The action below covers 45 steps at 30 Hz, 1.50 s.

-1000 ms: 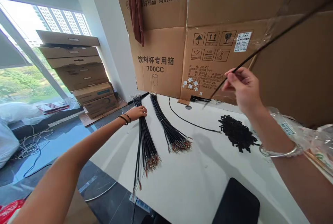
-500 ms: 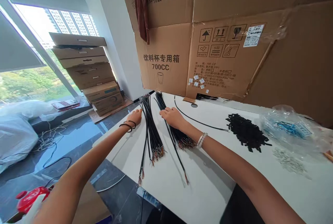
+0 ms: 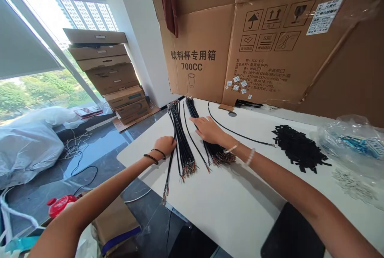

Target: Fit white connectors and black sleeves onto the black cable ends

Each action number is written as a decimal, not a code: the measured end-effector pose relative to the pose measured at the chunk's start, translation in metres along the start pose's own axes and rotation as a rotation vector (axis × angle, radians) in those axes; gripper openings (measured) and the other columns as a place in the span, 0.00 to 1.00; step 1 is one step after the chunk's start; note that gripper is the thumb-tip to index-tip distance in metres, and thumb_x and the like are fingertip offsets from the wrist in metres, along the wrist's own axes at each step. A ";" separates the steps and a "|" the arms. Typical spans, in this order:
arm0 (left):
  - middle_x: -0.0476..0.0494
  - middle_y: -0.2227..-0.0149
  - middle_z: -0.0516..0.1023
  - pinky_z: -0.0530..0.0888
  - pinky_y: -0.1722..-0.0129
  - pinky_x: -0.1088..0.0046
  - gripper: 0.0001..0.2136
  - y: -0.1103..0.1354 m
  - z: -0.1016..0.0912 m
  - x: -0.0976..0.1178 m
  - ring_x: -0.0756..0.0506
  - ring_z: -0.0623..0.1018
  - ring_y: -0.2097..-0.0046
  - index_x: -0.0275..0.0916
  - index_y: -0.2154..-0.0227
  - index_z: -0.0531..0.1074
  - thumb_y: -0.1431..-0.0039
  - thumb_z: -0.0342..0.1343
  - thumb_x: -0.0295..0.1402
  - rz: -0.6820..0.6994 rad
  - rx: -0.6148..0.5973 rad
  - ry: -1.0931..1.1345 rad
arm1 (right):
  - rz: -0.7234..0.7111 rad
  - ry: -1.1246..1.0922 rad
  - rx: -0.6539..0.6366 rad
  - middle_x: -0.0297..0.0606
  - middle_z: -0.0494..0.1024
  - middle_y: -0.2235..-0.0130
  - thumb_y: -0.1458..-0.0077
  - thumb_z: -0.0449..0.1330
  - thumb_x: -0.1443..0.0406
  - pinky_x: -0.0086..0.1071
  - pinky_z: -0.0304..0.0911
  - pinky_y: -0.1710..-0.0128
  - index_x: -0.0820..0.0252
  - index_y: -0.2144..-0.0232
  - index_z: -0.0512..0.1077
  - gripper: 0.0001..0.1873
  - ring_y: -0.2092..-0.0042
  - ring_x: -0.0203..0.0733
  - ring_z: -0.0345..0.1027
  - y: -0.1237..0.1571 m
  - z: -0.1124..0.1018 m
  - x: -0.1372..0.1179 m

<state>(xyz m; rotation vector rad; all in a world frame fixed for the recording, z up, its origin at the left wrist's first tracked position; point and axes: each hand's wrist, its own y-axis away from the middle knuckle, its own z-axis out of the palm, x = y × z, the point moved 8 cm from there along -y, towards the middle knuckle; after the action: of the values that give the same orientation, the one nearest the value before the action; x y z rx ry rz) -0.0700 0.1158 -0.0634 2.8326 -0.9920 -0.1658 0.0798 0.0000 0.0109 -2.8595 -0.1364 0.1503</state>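
Black cables (image 3: 181,138) lie under the fingers of both hands, most of them gathered in two groups on the bench (image 3: 240,202). At the near side edge of the left bundle, the left hand (image 3: 164,146) curls in against the outermost strands; whether its grip has closed on one I cannot tell. Just right of the left bundle, the right hand (image 3: 210,131) reaches loosely over the right bundle (image 3: 214,150), its underside hidden, so its grip cannot be read either.

Each strand should be light, springy and rather smooth, easy to pinch around the sheathed middle; the bared coppery ends look frail and best left alone. Neighbouring strands could snag.

Between the left bundle and its fellow lies a single cable (image 3: 192,139). Farther right of the left bundle come a curved cable (image 3: 238,134), a heap of black pieces (image 3: 300,148), a clear plastic bag (image 3: 351,138) and scattered pale bits (image 3: 355,184). Beyond the left bundle's far end, a cardboard wall (image 3: 204,30) limits reach.
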 end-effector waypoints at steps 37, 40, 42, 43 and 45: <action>0.47 0.69 0.74 0.73 0.60 0.66 0.13 0.042 -0.066 -0.049 0.48 0.75 0.65 0.34 0.69 0.71 0.35 0.54 0.39 -0.161 0.204 0.003 | 0.002 0.057 0.333 0.39 0.77 0.57 0.35 0.53 0.62 0.40 0.60 0.51 0.55 0.53 0.71 0.11 0.53 0.45 0.67 0.346 -0.093 0.049; 0.50 0.73 0.70 0.72 0.63 0.68 0.13 0.062 -0.109 -0.053 0.49 0.73 0.68 0.34 0.72 0.69 0.35 0.54 0.38 -0.175 0.338 0.018 | 0.010 0.084 0.314 0.39 0.76 0.56 0.34 0.53 0.61 0.37 0.58 0.48 0.57 0.53 0.72 0.12 0.52 0.43 0.66 0.354 -0.097 0.051; 0.50 0.74 0.69 0.72 0.63 0.68 0.14 0.069 -0.136 -0.049 0.49 0.72 0.69 0.34 0.72 0.69 0.35 0.53 0.38 -0.171 0.430 0.034 | 0.003 0.086 0.311 0.40 0.76 0.55 0.34 0.53 0.61 0.37 0.57 0.47 0.58 0.53 0.72 0.12 0.51 0.43 0.66 0.356 -0.100 0.052; 0.50 0.73 0.69 0.72 0.63 0.68 0.14 0.069 -0.147 -0.044 0.49 0.72 0.68 0.34 0.72 0.69 0.35 0.53 0.39 -0.164 0.469 0.044 | 0.003 0.082 0.310 0.40 0.76 0.55 0.34 0.53 0.61 0.37 0.56 0.47 0.58 0.53 0.72 0.12 0.51 0.43 0.65 0.357 -0.100 0.052; 0.49 0.72 0.71 0.73 0.62 0.67 0.14 0.060 -0.162 -0.032 0.49 0.73 0.67 0.34 0.71 0.70 0.34 0.52 0.40 -0.143 0.512 0.070 | 0.002 0.075 0.313 0.40 0.76 0.55 0.34 0.53 0.62 0.38 0.56 0.47 0.59 0.53 0.72 0.12 0.51 0.44 0.65 0.357 -0.100 0.051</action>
<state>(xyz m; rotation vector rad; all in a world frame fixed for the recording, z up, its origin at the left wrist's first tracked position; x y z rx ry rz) -0.1071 0.1042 0.1076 3.3410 -0.9253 0.2034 0.1696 -0.3630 0.0039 -2.5495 -0.0864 0.0586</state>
